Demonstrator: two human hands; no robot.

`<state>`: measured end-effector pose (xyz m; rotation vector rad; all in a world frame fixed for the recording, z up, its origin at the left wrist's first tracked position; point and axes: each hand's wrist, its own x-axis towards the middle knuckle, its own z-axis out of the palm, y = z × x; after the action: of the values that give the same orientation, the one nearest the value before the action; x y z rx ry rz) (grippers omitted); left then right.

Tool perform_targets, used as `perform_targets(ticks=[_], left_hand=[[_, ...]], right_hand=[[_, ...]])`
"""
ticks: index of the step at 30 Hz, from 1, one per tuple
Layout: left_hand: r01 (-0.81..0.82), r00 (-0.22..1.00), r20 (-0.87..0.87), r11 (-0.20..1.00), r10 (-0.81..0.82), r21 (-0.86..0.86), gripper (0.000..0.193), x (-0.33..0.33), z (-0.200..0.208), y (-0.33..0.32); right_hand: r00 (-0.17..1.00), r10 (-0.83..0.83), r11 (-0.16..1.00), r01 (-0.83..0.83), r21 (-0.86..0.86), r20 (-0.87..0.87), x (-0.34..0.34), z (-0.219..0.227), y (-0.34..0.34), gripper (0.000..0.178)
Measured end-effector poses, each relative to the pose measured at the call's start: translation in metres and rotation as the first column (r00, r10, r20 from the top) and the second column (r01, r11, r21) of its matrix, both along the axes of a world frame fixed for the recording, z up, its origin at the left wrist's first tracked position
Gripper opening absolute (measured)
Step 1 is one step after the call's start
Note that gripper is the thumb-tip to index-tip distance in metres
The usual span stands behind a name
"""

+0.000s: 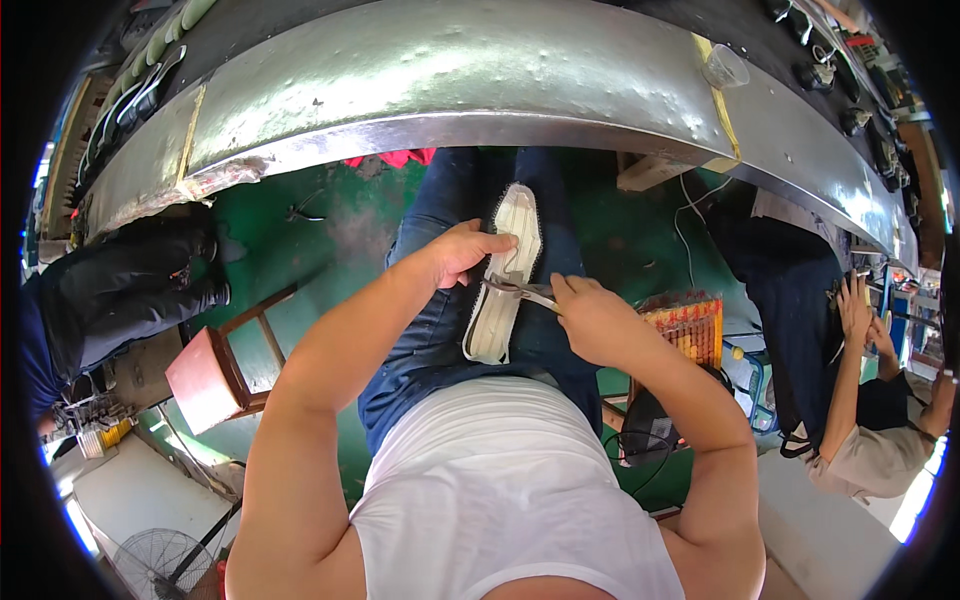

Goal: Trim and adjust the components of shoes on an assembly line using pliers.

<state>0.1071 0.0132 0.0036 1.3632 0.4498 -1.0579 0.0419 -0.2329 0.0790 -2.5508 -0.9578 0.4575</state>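
Note:
A cream-white shoe, long and narrow with its underside up, lies lengthwise over my thighs. Fine stitches or serrations run along its edge. My left hand grips its left side, thumb pressed on the underside and the other fingers partly hidden. In my right hand is a pair of metal pincers, its handles wrapped by my fingers. The pincers' jaws touch or lie over the middle of the shoe; whether they bite its edge I cannot tell.
A metal-covered bench spans the far side, with a clear plastic cup on it. A red-topped stool stands at left, an orange basket-like crate at right. One person sits at left, another at right. A fan is lower left.

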Motion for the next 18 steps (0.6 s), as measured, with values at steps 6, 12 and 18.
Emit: perform_targets(ticks=[6,12,18], left_hand=[[-0.043,0.998,0.037,0.999,0.042,0.034,0.079,-0.007,0.004,0.001],[-0.064,0.997,0.049,0.997,0.062,0.037,0.081,-0.011,0.023,-0.002],[-0.086,0.973,0.188,0.966,0.134,-0.243,0.091,-0.046,0.006,0.003]], right_hand=[[0.973,-0.12,0.981,0.085,-0.176,-0.197,0.002,-0.012,0.013,0.028],[0.932,-0.283,0.935,0.321,0.153,-0.227,-0.025,-0.037,-0.002,0.026],[0.788,-0.298,0.949,0.305,-0.079,-0.539,-0.016,-0.027,-0.02,0.026]])
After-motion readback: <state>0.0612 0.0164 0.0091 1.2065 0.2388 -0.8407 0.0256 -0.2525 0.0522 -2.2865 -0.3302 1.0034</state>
